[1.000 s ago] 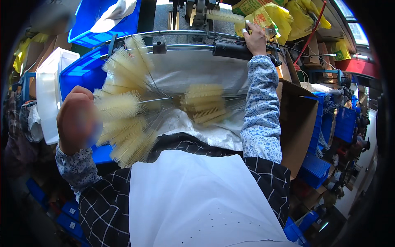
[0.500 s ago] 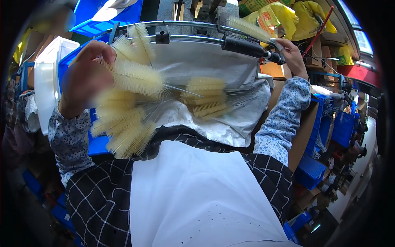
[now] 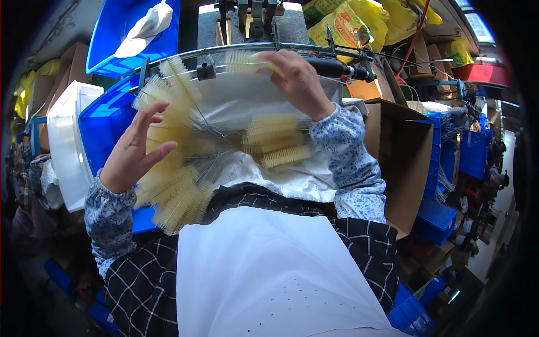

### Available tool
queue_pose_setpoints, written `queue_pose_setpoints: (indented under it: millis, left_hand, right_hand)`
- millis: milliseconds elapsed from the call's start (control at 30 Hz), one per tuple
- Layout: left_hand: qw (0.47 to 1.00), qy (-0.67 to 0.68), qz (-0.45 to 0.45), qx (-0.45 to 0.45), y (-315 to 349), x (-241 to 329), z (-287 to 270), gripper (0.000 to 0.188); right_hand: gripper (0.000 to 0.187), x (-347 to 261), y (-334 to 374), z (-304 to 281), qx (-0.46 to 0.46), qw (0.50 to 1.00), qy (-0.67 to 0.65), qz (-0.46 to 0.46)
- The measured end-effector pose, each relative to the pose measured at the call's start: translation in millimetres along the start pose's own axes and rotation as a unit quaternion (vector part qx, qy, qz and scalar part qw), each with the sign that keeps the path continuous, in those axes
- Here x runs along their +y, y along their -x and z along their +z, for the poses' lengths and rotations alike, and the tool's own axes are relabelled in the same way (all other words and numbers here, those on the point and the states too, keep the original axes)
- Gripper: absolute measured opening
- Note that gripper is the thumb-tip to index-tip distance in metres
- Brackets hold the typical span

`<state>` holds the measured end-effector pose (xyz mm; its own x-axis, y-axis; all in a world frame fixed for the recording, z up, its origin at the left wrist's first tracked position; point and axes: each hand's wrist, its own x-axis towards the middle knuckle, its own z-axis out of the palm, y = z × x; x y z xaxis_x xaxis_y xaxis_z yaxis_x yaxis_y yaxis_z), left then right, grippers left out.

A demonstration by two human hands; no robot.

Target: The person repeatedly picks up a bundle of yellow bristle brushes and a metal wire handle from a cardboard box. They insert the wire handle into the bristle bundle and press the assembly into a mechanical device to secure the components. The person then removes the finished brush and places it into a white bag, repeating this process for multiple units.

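My right hand [image 3: 300, 84] reaches over the metal rail [image 3: 185, 57], its fingers closed around one end of a pale yellow bristle brush [image 3: 240, 62]. That brush lies roughly level along the rail, its bristles pointing left of the hand. My left hand [image 3: 135, 147] is open, thumb and fingers apart, beside a fanned pile of similar wire-stemmed brushes [image 3: 174, 191]; it holds nothing. Several more brushes [image 3: 278, 137] lie bunched in the middle on a white sheet [image 3: 252, 177]. A black cylindrical holder [image 3: 328, 67] sits on the rail, partly behind my right hand.
Blue bins [image 3: 106, 121] and a white plastic tub [image 3: 70, 135] stand on the left; a white cap [image 3: 147, 31] rests in the upper bin. At right is an open cardboard box [image 3: 398, 151]. Yellow bags [image 3: 359, 25] and a red rod [image 3: 414, 39] are at the far right.
My right hand has moved left from the holder's far end, carrying a brush. My left hand, earlier around a brush at the pile, is now open and lower. The whole view has shifted slightly.
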<state>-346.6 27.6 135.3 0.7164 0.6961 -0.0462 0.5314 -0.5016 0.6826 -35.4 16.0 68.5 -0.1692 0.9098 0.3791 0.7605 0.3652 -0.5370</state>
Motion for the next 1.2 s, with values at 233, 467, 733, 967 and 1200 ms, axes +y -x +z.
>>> queue_pose_setpoints:
  millis: [233,467,733,967,1200]
  left_hand:
    - [0.966,0.016,-0.253,-0.058,43.0,-57.8,-7.1,0.041]
    - [0.981,0.071,-0.178,-0.015,38.7,-51.3,1.3,0.024]
    - [0.981,0.090,-0.126,0.115,45.7,-35.4,-16.9,0.024]
    - [0.971,0.100,-0.064,0.206,48.1,-11.0,-42.4,0.030]
    - [0.987,0.047,-0.035,0.151,27.4,9.5,-30.6,0.024]
  right_hand:
    - [0.032,116.7,-20.6,8.6,0.102,0.940,0.311,0.097]
    - [0.030,119.9,-24.7,12.1,0.080,0.944,0.301,0.109]
    - [0.032,136.0,-33.3,14.4,0.060,0.944,0.314,0.077]
    - [0.027,165.1,-46.7,17.9,0.022,0.942,0.330,0.049]
    - [0.021,161.4,-46.4,14.9,0.047,0.952,0.299,0.036]
